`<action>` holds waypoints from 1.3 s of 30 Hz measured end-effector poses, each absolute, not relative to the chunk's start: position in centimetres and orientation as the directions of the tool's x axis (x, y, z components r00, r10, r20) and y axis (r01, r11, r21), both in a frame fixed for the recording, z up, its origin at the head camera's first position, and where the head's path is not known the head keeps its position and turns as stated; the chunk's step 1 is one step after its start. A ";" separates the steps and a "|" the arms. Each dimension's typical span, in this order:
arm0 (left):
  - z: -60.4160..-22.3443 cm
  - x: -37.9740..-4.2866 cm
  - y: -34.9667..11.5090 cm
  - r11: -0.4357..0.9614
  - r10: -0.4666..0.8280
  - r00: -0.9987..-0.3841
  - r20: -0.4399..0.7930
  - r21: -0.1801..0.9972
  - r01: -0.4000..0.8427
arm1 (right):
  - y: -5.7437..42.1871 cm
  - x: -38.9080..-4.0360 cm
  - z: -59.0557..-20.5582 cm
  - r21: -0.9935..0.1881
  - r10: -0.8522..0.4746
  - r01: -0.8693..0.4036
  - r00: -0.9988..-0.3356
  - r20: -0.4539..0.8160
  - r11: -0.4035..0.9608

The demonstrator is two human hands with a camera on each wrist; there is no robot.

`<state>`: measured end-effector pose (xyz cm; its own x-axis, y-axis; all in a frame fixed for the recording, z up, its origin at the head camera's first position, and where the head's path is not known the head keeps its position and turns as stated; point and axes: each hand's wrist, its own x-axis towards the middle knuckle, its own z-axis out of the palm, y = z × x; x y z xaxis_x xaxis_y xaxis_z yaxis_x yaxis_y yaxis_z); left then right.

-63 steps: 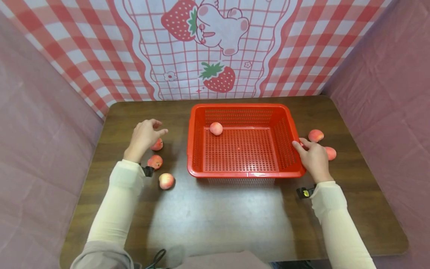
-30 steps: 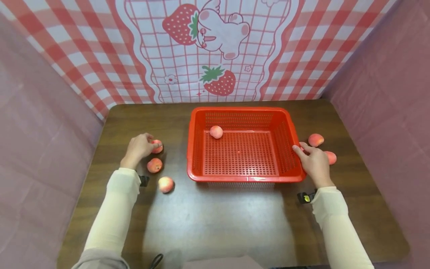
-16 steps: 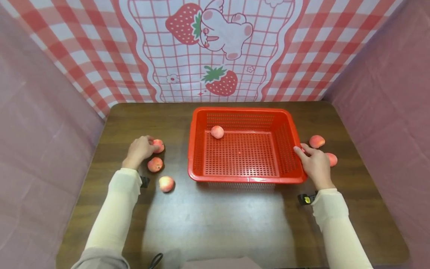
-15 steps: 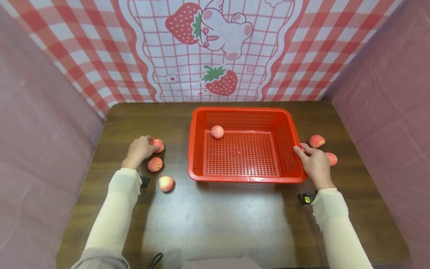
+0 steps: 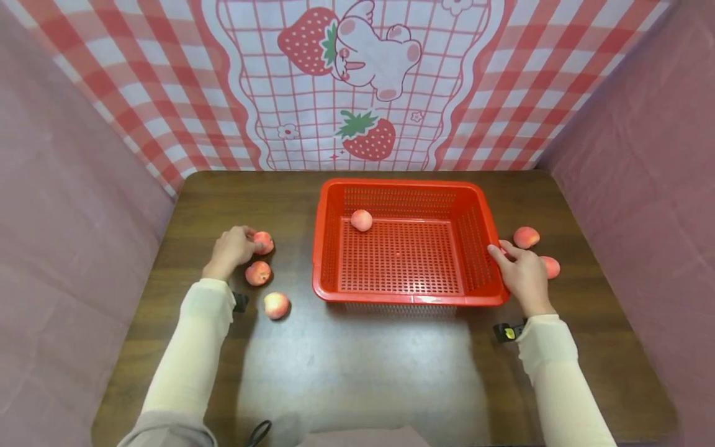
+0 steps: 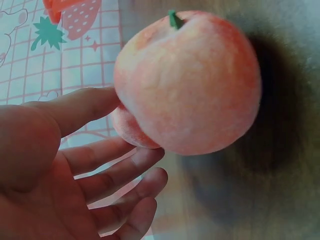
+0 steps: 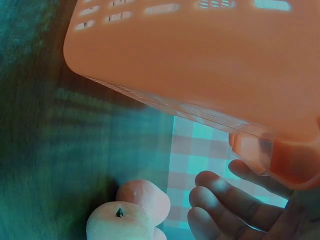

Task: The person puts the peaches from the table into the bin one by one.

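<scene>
Three peaches [image 5: 276, 305] sit between the left edge of the worktop [image 5: 380, 372] and the red basket [image 5: 402, 299]. Fingers of the left hand [image 5: 231, 250] pinch the far peach [image 5: 265, 243]; the right hand [image 5: 525, 276] grips the basket's right rim. That peach looks light, maybe soft: hold its round sides gently.

The head view is bright, a broad white glare over the table [image 5: 363, 379] on the near side of the red basket [image 5: 385, 298], whose near rim carries a small highlight; both wrist views are dimmer and cooler, the right one streaked with soft shadow beside the basket, the table there perhaps out of focus
</scene>
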<state>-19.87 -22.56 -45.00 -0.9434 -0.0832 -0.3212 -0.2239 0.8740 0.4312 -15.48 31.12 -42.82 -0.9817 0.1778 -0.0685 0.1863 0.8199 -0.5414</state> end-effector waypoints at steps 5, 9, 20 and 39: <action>-45.0 -20.2 -22.5 0.893 -0.064 -0.953 -0.296 0.410 -0.188 | 31.2 -15.4 -43.1 -0.553 0.178 0.176 -0.983 -0.051 0.815; -45.2 -19.9 -22.5 0.890 -0.068 -0.947 -0.315 0.410 -0.200 | 31.3 -15.4 -43.3 -0.542 0.165 0.163 -0.985 -0.045 0.824; -45.3 -19.8 -22.3 0.885 -0.078 -0.933 -0.351 0.405 -0.227 | 31.3 -15.4 -42.9 -0.545 0.167 0.197 -0.980 -0.104 0.815; -45.0 -20.0 -22.3 0.889 -0.079 -0.937 -0.341 0.401 -0.221 | 31.2 -16.2 -42.6 -0.528 0.149 0.183 -0.983 -0.107 0.830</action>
<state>-20.02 -22.30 -44.96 -0.9367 -0.0795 -0.3409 -0.2212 0.8891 0.4007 -16.21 31.18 -42.58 -0.9831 0.1485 -0.1074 0.1830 0.8296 -0.5275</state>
